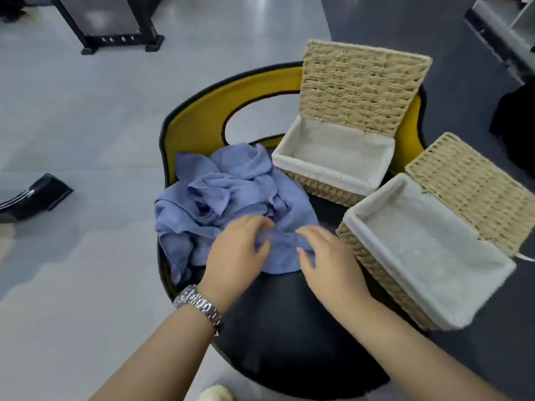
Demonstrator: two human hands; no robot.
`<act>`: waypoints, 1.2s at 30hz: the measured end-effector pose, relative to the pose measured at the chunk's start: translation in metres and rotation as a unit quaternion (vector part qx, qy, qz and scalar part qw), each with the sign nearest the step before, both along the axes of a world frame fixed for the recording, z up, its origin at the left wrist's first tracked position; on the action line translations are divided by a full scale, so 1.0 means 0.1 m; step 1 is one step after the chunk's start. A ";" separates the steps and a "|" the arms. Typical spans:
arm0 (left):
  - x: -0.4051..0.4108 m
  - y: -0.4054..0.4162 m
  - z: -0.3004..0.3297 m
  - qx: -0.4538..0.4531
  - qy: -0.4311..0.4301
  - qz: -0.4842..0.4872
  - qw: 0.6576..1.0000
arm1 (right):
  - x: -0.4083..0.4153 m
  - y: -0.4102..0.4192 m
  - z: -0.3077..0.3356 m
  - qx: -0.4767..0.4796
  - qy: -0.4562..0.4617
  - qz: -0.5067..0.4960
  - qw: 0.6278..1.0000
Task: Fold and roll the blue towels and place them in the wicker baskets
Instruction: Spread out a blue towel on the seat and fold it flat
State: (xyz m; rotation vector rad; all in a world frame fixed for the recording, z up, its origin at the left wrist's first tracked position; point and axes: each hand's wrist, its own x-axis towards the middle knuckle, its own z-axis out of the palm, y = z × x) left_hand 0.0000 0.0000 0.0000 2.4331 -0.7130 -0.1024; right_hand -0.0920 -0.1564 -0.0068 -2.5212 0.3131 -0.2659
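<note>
A crumpled heap of blue towels (pixel 220 195) lies on the left part of a dark chair seat (pixel 283 328). My left hand (pixel 237 256), with a metal watch on the wrist, pinches the near edge of the heap between thumb and fingers. My right hand (pixel 327 261) lies close beside it, its fingers curled on the same blue cloth. Two wicker baskets with white cloth lining stand open on the right. The far basket (pixel 330 166) and the near basket (pixel 428 256) both show bare lining inside, with their lids tilted back.
The chair has a yellow and black backrest (pixel 231 94) behind the towels. The near basket overhangs the seat's right edge. Grey floor surrounds the chair. A black shoe (pixel 34 195) is at the left and a black stand (pixel 115 27) at the top left.
</note>
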 end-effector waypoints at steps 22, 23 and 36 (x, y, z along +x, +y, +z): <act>-0.38 0.27 0.30 0.188 -0.087 -0.054 0.977 | -0.34 0.43 0.10 -0.258 0.015 -0.024 0.966; -0.41 0.24 0.34 0.180 -0.102 -0.051 0.977 | -0.36 0.44 0.12 -0.250 0.003 -0.021 0.968; -0.16 0.20 -0.02 0.189 -0.026 -0.112 0.975 | -0.32 0.53 -0.07 0.073 0.158 -0.172 0.970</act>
